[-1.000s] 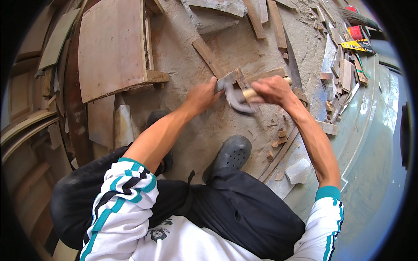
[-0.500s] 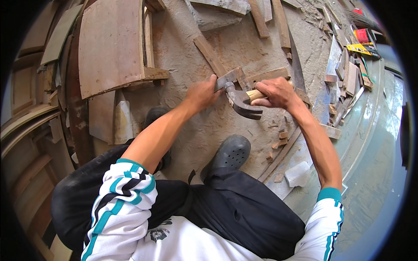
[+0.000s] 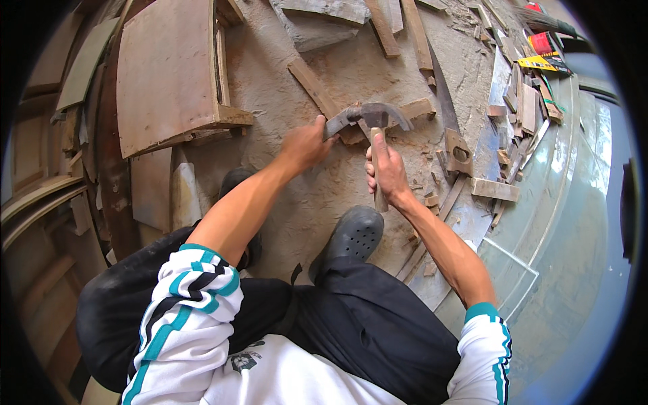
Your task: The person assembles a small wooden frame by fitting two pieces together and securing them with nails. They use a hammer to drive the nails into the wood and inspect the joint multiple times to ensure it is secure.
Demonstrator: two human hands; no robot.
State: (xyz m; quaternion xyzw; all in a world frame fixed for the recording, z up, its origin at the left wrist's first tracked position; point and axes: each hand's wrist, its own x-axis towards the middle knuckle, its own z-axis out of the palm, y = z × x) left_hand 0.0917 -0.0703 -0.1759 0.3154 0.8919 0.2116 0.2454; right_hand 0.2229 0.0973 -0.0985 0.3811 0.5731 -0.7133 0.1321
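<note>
My right hand (image 3: 388,169) is wrapped around the wooden handle of a claw hammer (image 3: 375,117), its claw turned to the right. The hammer's striking end points left, at a short greyish piece of wood (image 3: 332,127) pinched in my left hand (image 3: 303,144). The hammer head partly hides that piece, and I cannot tell whether they touch. Just beyond, a narrow wooden strip (image 3: 312,86) lies on the ground, and another wooden piece (image 3: 417,109) lies behind the hammer.
A handsaw (image 3: 459,152) lies to the right of my hands. Scrap wood (image 3: 528,111) is piled farther right beside a sheet of glass (image 3: 560,223). A wooden box-like panel (image 3: 165,74) stands at the left. My dark clog (image 3: 354,235) is below my right hand.
My right hand has moved left and down, and the hammer has turned so its handle points toward me and its claw right. My left hand keeps its hold, shifting slightly left.
</note>
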